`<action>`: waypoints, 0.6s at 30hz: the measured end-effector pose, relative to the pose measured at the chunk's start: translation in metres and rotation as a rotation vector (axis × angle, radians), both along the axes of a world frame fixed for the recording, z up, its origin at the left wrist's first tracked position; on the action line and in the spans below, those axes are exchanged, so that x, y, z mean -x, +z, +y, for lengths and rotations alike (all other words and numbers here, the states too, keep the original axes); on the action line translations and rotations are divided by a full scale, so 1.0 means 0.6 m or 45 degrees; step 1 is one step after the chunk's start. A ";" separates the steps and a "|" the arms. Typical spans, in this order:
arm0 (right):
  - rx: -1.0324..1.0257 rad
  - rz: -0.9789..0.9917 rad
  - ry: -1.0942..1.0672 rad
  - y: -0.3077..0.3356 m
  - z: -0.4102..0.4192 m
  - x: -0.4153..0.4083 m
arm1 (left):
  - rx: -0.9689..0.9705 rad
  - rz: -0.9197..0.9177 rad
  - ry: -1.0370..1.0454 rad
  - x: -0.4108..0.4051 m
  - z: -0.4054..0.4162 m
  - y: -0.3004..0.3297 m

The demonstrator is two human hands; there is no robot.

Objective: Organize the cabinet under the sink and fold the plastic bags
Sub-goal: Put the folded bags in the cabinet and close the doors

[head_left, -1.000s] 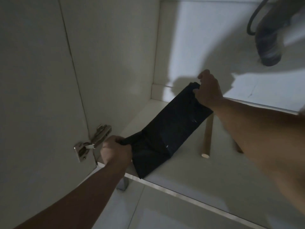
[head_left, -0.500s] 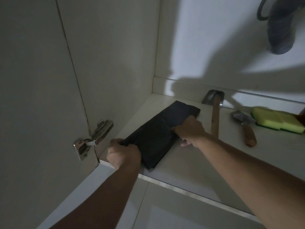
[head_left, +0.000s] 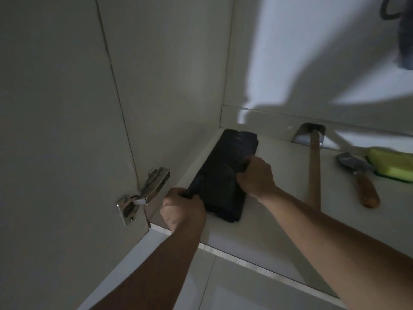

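Black plastic bag [head_left: 225,173], folded into a long flat strip, lay on the cabinet floor [head_left: 279,220] in the left corner, running along the left side wall [head_left: 169,86] from near the front edge toward the back wall. Far end was close to the back skirting, near end just inside the front lip.

Left hand [head_left: 182,212] gripped the near left corner of the bag, fingers curled tight round a bunched bit of plastic. Right hand [head_left: 257,175] sat on the bag's right edge about halfway along, fingers curled and pinching the plastic there. Both grips were closed on the bag; neither was flat.

Right of the bag, apart from it: a wooden-handled tool [head_left: 314,166] with a metal head at the back wall, handle pointing toward the front and partly hidden by the right forearm. Further right, a shorter scraper-type tool [head_left: 359,177], metal blade at the back, brown handle toward the front. Blade end was just beside a yellow-green sponge [head_left: 393,164]; could not tell if they touched.

Door hinge [head_left: 143,195] was on the left wall at the front edge, just left of the left hand. Dark pipe [head_left: 405,36] was top right, blurred. Lighting was dim with hard shadows on the back wall.
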State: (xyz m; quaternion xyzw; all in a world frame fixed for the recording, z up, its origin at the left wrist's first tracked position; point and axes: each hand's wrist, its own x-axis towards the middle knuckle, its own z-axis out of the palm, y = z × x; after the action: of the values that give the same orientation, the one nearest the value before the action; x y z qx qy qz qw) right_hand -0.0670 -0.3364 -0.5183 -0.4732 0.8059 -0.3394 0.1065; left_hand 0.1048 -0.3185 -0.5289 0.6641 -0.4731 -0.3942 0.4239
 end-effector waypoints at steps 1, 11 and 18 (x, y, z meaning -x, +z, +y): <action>0.018 0.022 0.001 -0.004 0.000 0.000 | 0.027 -0.016 -0.001 0.000 0.000 0.000; 0.082 0.070 0.068 -0.002 -0.057 0.002 | 0.172 0.000 0.068 0.032 -0.008 -0.001; -0.338 0.649 0.483 -0.028 -0.061 -0.005 | 0.663 -0.966 -0.438 0.046 0.011 -0.042</action>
State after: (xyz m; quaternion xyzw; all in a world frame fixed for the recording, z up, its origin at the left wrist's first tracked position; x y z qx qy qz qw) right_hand -0.0641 -0.3727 -0.5351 -0.6664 0.7413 -0.0767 0.0234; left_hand 0.0775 -0.3121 -0.5542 0.5450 -0.7800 -0.0573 0.3023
